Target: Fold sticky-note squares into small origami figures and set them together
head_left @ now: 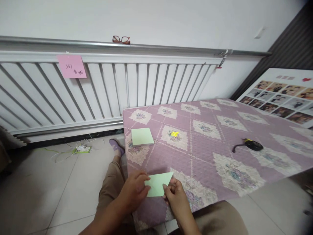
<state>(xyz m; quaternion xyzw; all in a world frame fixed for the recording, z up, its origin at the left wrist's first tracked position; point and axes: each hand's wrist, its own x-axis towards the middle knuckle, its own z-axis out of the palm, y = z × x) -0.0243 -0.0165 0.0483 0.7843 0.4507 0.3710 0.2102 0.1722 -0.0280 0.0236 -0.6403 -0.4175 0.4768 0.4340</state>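
Presumably for steadiness, our left hand (134, 189), on the near side of the green pad (141, 136), pinches one edge of the green sheet (156, 185) there, our right hand (177, 194) pinches the opposite edge, and a yellow scrap (174, 134) and, farther away, a black object (254, 145) lie right of the pad, perhaps leaving us working room.

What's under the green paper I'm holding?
Around the green paper, between your left hand and right hand, the purple floral tablecloth shows; whatever lies directly beneath is covered.
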